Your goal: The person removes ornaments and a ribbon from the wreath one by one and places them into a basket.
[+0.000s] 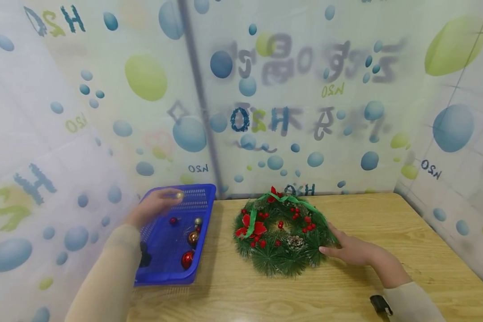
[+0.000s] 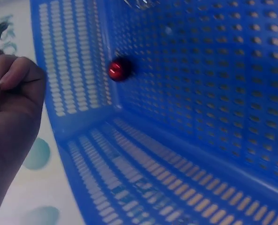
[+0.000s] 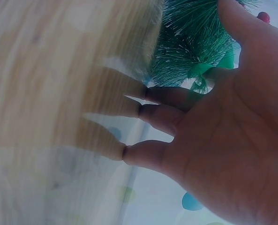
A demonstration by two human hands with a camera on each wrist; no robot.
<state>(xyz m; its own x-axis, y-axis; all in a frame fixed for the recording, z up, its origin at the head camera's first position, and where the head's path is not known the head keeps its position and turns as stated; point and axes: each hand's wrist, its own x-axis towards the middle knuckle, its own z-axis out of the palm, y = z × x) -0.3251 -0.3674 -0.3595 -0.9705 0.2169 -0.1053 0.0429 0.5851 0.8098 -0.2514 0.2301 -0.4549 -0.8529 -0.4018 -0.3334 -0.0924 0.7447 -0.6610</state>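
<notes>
The left hand (image 1: pixel 154 206) pinches a small gold ball (image 1: pixel 179 196) over the far end of the basket (image 1: pixel 165 270). The right hand (image 1: pixel 352 249) — fingers spread wide — touches the right side of the wreath (image 1: pixel 267 261), which lies right of the basket.

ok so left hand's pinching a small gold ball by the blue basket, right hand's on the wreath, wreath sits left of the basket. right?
One slip: the wreath sits right of the blue basket, as the head view shows. Rest holds: left hand pinching the small gold ball, right hand on the wreath.
</notes>
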